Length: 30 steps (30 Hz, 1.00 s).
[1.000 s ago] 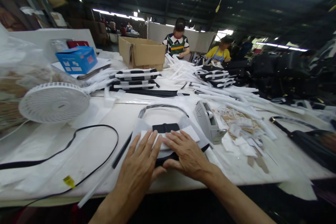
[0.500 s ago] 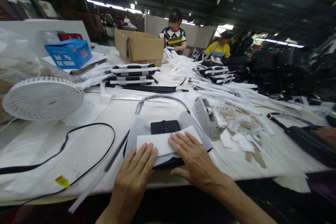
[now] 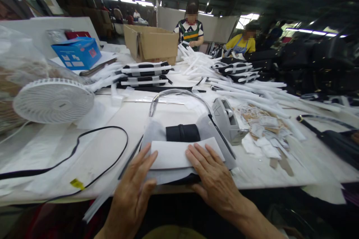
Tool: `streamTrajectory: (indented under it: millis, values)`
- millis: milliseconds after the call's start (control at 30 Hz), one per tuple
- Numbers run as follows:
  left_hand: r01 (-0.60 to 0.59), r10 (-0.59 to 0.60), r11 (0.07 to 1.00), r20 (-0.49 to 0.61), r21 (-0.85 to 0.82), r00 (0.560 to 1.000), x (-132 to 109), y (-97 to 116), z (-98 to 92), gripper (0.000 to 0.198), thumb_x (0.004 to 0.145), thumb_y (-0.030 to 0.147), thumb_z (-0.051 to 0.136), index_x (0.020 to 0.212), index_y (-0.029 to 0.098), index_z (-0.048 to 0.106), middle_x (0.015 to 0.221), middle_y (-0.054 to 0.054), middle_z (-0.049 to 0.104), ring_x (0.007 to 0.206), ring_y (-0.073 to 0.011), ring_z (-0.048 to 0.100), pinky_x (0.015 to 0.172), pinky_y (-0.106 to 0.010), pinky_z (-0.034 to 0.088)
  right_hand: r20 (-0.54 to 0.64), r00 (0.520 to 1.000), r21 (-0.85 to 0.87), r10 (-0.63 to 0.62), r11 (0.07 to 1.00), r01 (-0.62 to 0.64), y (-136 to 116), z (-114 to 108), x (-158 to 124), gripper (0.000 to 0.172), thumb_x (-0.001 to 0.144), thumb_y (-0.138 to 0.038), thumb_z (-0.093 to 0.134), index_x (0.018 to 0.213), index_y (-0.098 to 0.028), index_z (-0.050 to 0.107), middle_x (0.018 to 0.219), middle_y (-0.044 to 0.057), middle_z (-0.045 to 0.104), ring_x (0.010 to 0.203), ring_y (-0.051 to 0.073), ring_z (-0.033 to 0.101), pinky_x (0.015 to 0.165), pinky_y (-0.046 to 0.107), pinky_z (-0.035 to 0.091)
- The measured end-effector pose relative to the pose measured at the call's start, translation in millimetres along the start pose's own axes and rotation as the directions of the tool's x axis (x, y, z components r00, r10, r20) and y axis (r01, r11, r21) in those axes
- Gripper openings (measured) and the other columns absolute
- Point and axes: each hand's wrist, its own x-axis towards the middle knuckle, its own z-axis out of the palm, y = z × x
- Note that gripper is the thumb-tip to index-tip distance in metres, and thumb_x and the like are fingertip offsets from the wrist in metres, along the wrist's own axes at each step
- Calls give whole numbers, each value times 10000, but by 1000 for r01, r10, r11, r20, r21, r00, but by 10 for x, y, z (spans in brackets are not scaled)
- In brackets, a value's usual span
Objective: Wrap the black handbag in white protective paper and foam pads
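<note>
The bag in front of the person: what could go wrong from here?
The white strip might shift, as the left hand is only at its end.
The bag sits at the front edge of the table and could slip off.
The tape dispenser stands close beside the bag and might get knocked.

Along our table's (image 3: pixel 134 119) near edge we have the bag (image 3: pixel 182 133) with a sheet (image 3: pixel 171 155) on it, a tape dispenser (image 3: pixel 231 131) just to its right, tags (image 3: pixel 265 130) further right, a fan (image 3: pixel 54 101) toward the left edge, and a carton (image 3: pixel 157 46) behind, toward the far edge.
</note>
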Motion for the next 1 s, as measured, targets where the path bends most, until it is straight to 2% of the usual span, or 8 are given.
streamTrajectory:
  millis: [67, 233, 367, 467, 533, 667, 900, 1000]
  values:
    - [133, -133, 991, -18, -29, 991, 128, -40, -56, 377, 1002, 363, 406, 1334, 221, 512, 1342, -88, 578, 1187, -220, 588, 1001, -352, 511, -10, 1000, 8, 4, 1000, -4, 1, -2, 4, 810, 763, -200, 696, 1489, -152, 338, 1526, 99, 415, 1425, 284, 335, 1196, 520, 257]
    - [272, -272, 962, 48, 12, 961, 448, -206, -27, 426, 961, 462, 402, 1240, 186, 567, 1178, -106, 652, 1066, -261, 617, 926, -426, 522, -35, 999, 19, -7, 1000, 8, -4, -18, -7, 802, 742, -158, 656, 1480, -148, 342, 1503, 119, 445, 1416, 287, 354, 1182, 528, 280]
    - [429, -435, 900, 90, 82, 896, 650, -245, -26, 485, 917, 464, 454, 1331, 212, 473, 1185, -80, 622, 809, -200, 643, 708, -355, 524, -15, 1000, 28, 1, 1000, -1, -5, -25, -12, 818, 733, -148, 643, 1487, -153, 324, 1509, 118, 435, 1423, 288, 344, 1183, 530, 280]
    - [487, -497, 868, 124, 100, 859, 763, -207, -54, 505, 887, 430, 503, 1346, 228, 448, 1051, -35, 647, 684, -169, 616, 629, -310, 476, -12, 1000, 33, 5, 999, -5, -4, -25, -16, 832, 721, -133, 634, 1490, -153, 317, 1509, 118, 435, 1423, 290, 342, 1185, 532, 275]
    - [493, -502, 865, 157, 92, 851, 813, -170, -65, 487, 879, 386, 514, 1339, 238, 452, 904, 1, 639, 657, -171, 606, 600, -288, 445, -10, 1000, 39, 6, 999, -6, -3, -23, -23, 839, 719, -130, 632, 1494, -154, 312, 1511, 114, 432, 1425, 290, 338, 1189, 533, 264]
    - [423, -424, 905, 162, 42, 891, 867, -163, -21, 437, 892, 295, 471, 1326, 248, 465, 806, 17, 604, 686, -182, 613, 633, -280, 449, 14, 1000, 52, 12, 999, -12, 7, -25, -25, 863, 710, -127, 643, 1503, -188, 310, 1526, 99, 412, 1418, 291, 349, 1188, 531, 264]
    - [361, -367, 930, 177, 70, 913, 915, -399, 221, 378, 916, 228, 448, 1288, 210, 515, 950, -34, 669, 817, -198, 659, 801, -314, 514, 61, 998, 39, -13, 999, 10, 101, -15, 95, 831, 714, -167, 732, 1465, -256, 388, 1500, 102, 450, 1359, 309, 434, 1151, 561, 311]
    - [296, -343, 924, 179, 242, 922, 939, -363, 179, 355, 930, 226, 463, 1279, 210, 528, 1076, -70, 662, 883, -228, 668, 775, -340, 536, 80, 996, 51, -30, 998, 26, 136, -13, 134, 829, 707, -195, 766, 1452, -265, 409, 1492, 102, 461, 1359, 307, 435, 1151, 555, 313]
